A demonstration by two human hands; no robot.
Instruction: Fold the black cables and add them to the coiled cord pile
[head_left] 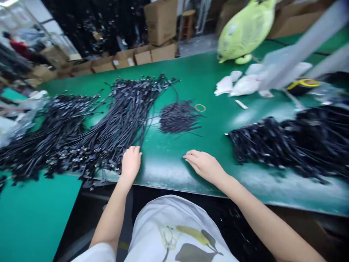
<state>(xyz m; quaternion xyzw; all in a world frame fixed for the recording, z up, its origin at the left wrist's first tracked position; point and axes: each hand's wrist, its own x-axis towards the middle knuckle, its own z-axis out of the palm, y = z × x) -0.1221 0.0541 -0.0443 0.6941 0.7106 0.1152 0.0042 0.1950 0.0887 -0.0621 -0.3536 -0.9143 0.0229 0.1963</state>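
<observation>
My left hand [131, 162] lies flat on the green table [169, 160], fingers stretched out, touching the near end of a big fan of black cords [120, 116]. My right hand [204, 164] rests palm down on bare table, fingers extended and holding nothing. A small bundle of thin black ties [178, 117] lies beyond both hands with a yellow rubber band [200, 107] beside it. Another heap of black cords [289, 142] sits to the right of my right hand.
More black cords [46, 134] are piled at far left. A yellow-green plush toy [245, 31], white plastic bags [240, 83] and a yellow tape roll [304, 84] lie at the back right. Cardboard boxes [160, 22] stand behind the table.
</observation>
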